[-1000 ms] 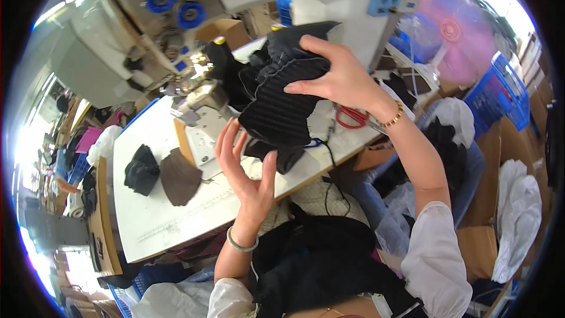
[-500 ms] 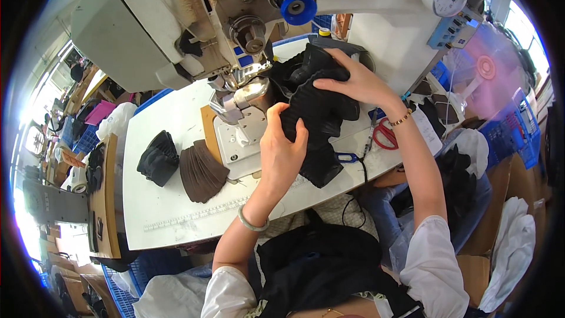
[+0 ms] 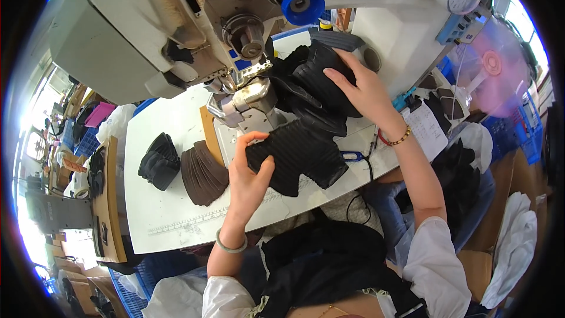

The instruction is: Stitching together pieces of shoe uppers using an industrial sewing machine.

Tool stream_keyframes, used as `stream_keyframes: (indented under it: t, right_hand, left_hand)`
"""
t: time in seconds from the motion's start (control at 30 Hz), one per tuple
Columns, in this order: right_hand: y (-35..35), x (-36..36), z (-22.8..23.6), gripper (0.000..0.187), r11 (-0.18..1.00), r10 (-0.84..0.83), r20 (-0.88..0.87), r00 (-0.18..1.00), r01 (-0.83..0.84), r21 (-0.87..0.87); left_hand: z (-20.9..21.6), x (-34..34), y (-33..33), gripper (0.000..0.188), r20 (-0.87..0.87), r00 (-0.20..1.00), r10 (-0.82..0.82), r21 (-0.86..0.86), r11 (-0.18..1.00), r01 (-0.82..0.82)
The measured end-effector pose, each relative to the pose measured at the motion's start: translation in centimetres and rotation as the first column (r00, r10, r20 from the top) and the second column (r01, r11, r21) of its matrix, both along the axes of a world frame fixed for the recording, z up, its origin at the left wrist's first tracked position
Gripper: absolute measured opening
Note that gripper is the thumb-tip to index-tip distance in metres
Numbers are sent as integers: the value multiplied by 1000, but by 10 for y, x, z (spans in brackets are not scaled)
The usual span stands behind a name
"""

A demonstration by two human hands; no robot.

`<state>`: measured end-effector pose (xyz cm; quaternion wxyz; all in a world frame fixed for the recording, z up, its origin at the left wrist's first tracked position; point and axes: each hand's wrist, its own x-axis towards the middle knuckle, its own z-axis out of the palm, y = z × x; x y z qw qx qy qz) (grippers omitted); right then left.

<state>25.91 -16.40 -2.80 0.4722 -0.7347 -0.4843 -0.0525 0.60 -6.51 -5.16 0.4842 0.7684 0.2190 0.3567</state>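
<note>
A bundle of black ribbed pieces (image 3: pixel 326 73), which look like leather or fabric parts, lies beside the metal post (image 3: pixel 253 97) of an industrial sewing machine. My right hand (image 3: pixel 368 94) grips the bundle's far right part, thumb on top and fingers over the far side. Nearer to me, my left hand (image 3: pixel 250 179) pinches the left edge of a spread ribbed black piece (image 3: pixel 300 156) between thumb and fingers. The two parts touch and overlap; whether they are joined I cannot tell. Folds of black material hide the area right of the needle.
On the white table (image 3: pixel 168 215) lie a stack of black pieces (image 3: pixel 159 162) and a fanned brown stack (image 3: pixel 203 174). Blue thread snips (image 3: pixel 353 156) lie near the front edge. A written sheet (image 3: pixel 425 129) is at the right. The machine head (image 3: pixel 112 41) overhangs the table's far left.
My left hand has moved left and toward me, spreading the near black piece out. My right hand has shifted slightly right with the bundle. My right wrist now mostly covers the red scissors.
</note>
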Motion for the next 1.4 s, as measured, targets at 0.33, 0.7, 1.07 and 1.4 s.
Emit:
stream_keyframes:
  t: [0.33,0.7,1.07,1.4]
  right_hand:
    - [-79,-64,-43,36,994,-70,335,940,93,-54]
    - [-81,-82,-79,25,884,102,431,896,117,-452]
    - [-122,-94,-48,12,831,-91,419,903,301,-468]
    - [-84,-125,22,58,839,539,-10,843,-537,-90]
  left_hand:
    - [-33,-40,30,31,-94,995,-37,-368,930,0]
    - [-40,-38,32,33,-3,996,-84,-611,789,65]
    - [-35,-50,37,32,134,980,-146,-774,602,195]
    - [7,-28,8,34,187,967,-173,-970,124,210]
